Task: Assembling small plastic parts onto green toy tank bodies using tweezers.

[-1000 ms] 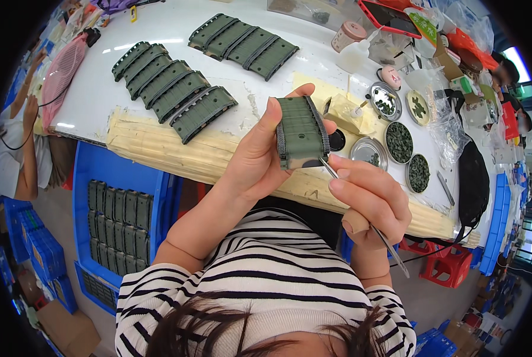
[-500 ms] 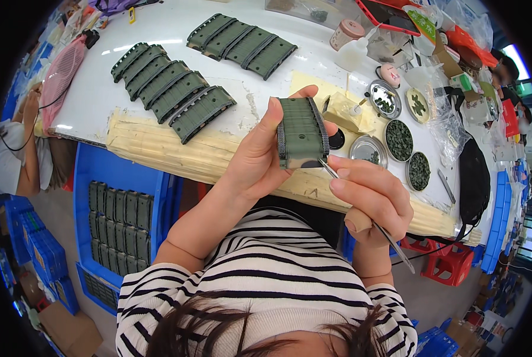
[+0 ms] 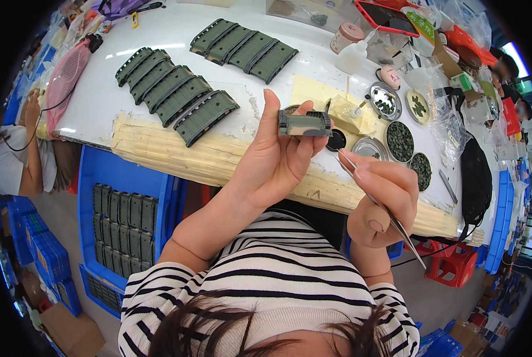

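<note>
Raised over the table's front edge, my left hand (image 3: 272, 149) grips a small green model piece (image 3: 304, 124) with dark ribbed edges. Its narrow camouflage-patterned side faces me. My right hand (image 3: 385, 190) pinches metal tweezers (image 3: 409, 241), whose tip lies just right of the piece and apart from it. I cannot make out anything between the tips. A small round black dish (image 3: 336, 140) is close behind the tip. Shallow round tins of dark green bits, one tin (image 3: 400, 141) among them, sit beyond my right hand.
Similar green pieces form one row (image 3: 158, 89) and another group (image 3: 242, 47) on the table. A blue crate (image 3: 136, 172) below left holds more of them. Nearby are a yellowish block (image 3: 349, 116), a squeeze bottle (image 3: 353, 56) and a black bag (image 3: 474, 178). Another person's hand (image 3: 31, 110) shows far left.
My left hand has tilted the piece, so its camouflage side now shows instead of its broad green face. The tweezers have come off the piece's lower corner, slightly right.
</note>
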{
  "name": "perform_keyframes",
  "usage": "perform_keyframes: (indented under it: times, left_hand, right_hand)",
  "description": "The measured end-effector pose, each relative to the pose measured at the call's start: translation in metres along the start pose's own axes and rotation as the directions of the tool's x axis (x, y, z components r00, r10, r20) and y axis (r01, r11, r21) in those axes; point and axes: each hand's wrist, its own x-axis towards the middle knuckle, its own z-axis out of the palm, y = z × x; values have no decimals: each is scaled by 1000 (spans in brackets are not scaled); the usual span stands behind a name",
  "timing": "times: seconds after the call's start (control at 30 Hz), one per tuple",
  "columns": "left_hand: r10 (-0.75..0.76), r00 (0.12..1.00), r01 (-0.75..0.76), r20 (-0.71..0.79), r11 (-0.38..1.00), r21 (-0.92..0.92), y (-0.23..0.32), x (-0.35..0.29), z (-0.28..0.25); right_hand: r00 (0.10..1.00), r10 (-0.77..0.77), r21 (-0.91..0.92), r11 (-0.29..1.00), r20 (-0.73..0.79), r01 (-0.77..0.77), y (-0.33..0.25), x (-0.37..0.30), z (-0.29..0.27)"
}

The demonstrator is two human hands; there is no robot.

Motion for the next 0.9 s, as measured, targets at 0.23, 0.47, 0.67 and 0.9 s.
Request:
perform_keyframes:
  times: [0.23,0.47,0.67,0.9]
  left_hand:
    - [260,947,-318,190,845,430,-2,2,9]
    - [289,902,-424,319,729,538,6,0,10]
    - [271,905,-414,326,735,537,5,0,8]
    - [270,906,-413,325,731,544,5,0,8]
  right_hand:
    - [997,-30,25,999,-70,31,3,-5,6]
    - [996,-40,10,999,-81,41,4,-7,10]
    - [998,-45,-16,999,-51,44,3,-7,9]
    - [997,-58,-21,998,-41,57,3,-5,10]
